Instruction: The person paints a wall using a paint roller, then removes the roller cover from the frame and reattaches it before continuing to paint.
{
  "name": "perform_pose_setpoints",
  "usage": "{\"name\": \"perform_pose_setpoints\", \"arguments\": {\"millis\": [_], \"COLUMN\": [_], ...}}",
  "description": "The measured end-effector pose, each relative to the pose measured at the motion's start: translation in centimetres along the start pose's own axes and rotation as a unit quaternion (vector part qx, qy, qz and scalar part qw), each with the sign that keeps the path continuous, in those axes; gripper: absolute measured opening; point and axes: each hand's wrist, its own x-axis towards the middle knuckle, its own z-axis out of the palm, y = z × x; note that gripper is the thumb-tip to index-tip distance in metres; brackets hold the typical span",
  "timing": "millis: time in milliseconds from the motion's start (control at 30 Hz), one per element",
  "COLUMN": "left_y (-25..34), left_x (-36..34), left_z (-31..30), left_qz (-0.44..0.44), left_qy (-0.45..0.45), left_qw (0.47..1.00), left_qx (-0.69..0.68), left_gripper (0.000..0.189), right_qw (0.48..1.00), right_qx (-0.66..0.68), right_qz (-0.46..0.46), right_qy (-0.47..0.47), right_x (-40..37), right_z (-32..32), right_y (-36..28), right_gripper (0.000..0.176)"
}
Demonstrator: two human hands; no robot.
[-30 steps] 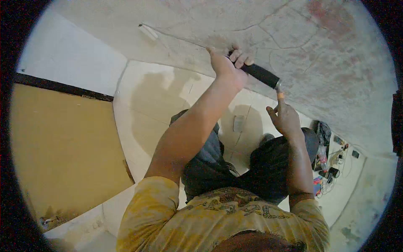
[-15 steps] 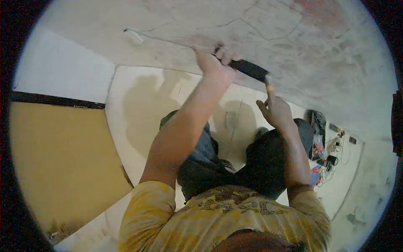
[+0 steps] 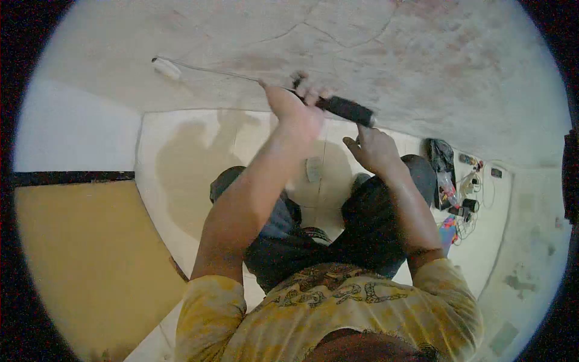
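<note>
A small paint roller with a black grip (image 3: 347, 110), a long thin wire arm and a white roller head (image 3: 167, 69) lies along the patchy grey wall (image 3: 416, 72). My left hand (image 3: 295, 105) is closed around the forward part of the grip, where the wire begins. At the grip's rear end, the index finger of my right hand (image 3: 377, 149) is stretched out and appears to touch it. That hand's thumb stands apart; its other fingers are partly hidden. The roller head is at or very near the wall surface.
Pale floor tiles (image 3: 172, 145) lie between my bent legs (image 3: 380, 223) and the wall. At right are a black bag (image 3: 440, 157), cables and small items (image 3: 467, 211). A tan panel (image 3: 90, 259) with a dark edge (image 3: 72, 178) is at left.
The view has shifted, so wall, floor and roller sit further left in it. Both hands keep their places at the grip; the roller has hardly moved against the wall.
</note>
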Motion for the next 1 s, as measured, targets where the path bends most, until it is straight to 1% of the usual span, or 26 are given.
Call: {"name": "perform_pose_setpoints", "arguments": {"millis": [67,100,167,200,267,300,333,400,433,467,533,567,600,633,667,700,733,767,800,833,867,900,933,967,1000], "left_y": [2.9,3.3,4.0,3.4,0.1,-1.4,-2.5,-3.9,-4.0,-3.6,-1.1,0.4,1.9,3.5,5.1,6.2,6.2,5.0,3.8,2.6,1.0,-0.5,-1.6,-2.3,-2.6], "left_x": [1.9,2.2,2.3,1.6,-1.6,-2.3,-2.7,-2.8,-2.9,-2.3,-1.4,-1.3,-1.0,1.5,4.9,6.6,6.0,5.2,4.1,1.1,-1.8,-2.7,-2.9,-2.5,-2.5], "left_z": [-0.2,-0.3,-0.6,-0.3,0.0,-1.1,-2.1,-2.6,-2.6,-2.4,0.2,1.2,1.7,0.4,-2.2,-3.8,-3.2,-2.5,-1.4,0.2,1.0,0.0,-0.8,-1.4,-1.6], "left_qz": [0.060,0.068,0.084,0.052,-0.015,-0.053,-0.092,-0.106,-0.111,-0.089,-0.043,0.001,0.048,0.016,-0.015,-0.043,-0.009,0.027,0.061,0.039,0.013,-0.038,-0.091,-0.098,-0.104], "left_qy": [-0.019,-0.011,0.000,0.013,0.040,-0.019,-0.078,-0.117,-0.135,-0.078,0.039,0.053,0.066,-0.043,-0.152,-0.260,-0.176,-0.088,0.001,0.039,0.077,0.032,-0.014,-0.038,-0.061], "left_qw": [0.998,0.998,0.996,0.998,0.999,0.998,0.993,0.987,0.984,0.993,0.998,0.999,0.997,0.996,0.980,0.947,0.975,0.992,0.997,0.998,0.997,0.999,0.995,0.994,0.992], "left_qx": [-0.013,-0.003,0.015,0.013,0.008,-0.005,-0.019,-0.032,-0.040,-0.022,0.016,0.003,-0.010,-0.071,-0.129,-0.183,-0.133,-0.084,-0.037,-0.020,-0.004,-0.015,-0.027,-0.037,-0.047], "left_gripper": [0.071,0.070,0.068,0.069,0.069,0.070,0.071,0.073,0.074,0.074,0.074,0.073,0.072,0.070,0.069,0.068,0.069,0.069,0.070,0.071,0.071,0.072,0.073,0.073,0.073], "right_qw": [0.999,0.999,0.998,0.997,0.989,0.975,0.984,0.995,0.990,0.995,0.998,0.999,0.999,0.998,0.997,0.998,0.998,0.998,0.998,0.998,0.999,0.997,0.993,0.987,0.991], "right_qx": [0.015,0.017,0.030,0.038,0.140,0.189,0.153,0.078,0.098,0.059,-0.017,0.008,0.021,0.034,0.048,0.046,0.043,0.040,0.035,0.023,0.032,0.041,0.057,0.071,0.043], "right_qz": [0.016,0.015,0.018,0.022,-0.039,-0.069,-0.063,-0.051,-0.076,-0.065,-0.045,0.011,0.018,0.024,0.028,0.005,0.010,0.014,0.019,0.033,-0.008,-0.048,-0.078,-0.108,-0.094], "right_qy": [-0.023,-0.036,-0.056,-0.066,0.042,0.094,0.071,0.022,0.063,0.053,0.036,-0.037,-0.044,-0.051,-0.058,-0.052,-0.055,-0.056,-0.058,-0.042,-0.001,0.039,0.068,0.095,0.084], "right_x": [-0.1,0.1,0.0,0.0,-0.5,-0.7,-0.6,-0.1,-0.3,-0.3,-0.1,0.7,0.6,0.4,0.2,0.2,0.2,0.1,0.2,0.3,0.2,-0.2,-0.3,-0.2,-0.2], "right_z": [-0.5,-0.8,-0.9,-0.9,0.1,0.5,0.5,0.5,0.7,0.8,0.7,0.9,0.2,-1.2,-1.9,-1.3,-1.2,-1.1,-0.9,0.0,0.8,1.5,1.2,0.9,0.9], "right_y": [-0.6,-0.5,-0.5,-0.4,0.3,0.6,0.6,0.8,0.8,0.9,0.5,0.6,0.1,-0.7,-1.3,-0.6,-0.4,-0.3,-0.1,0.3,0.7,1.0,0.7,0.3,0.2], "right_gripper": [0.073,0.085,0.080,0.077,0.054,0.043,0.037,0.026,0.025,0.032,0.052,0.063,0.068,0.073,0.078,0.085,0.084,0.083,0.082,0.072,0.063,0.055,0.041,0.031,0.032]}}
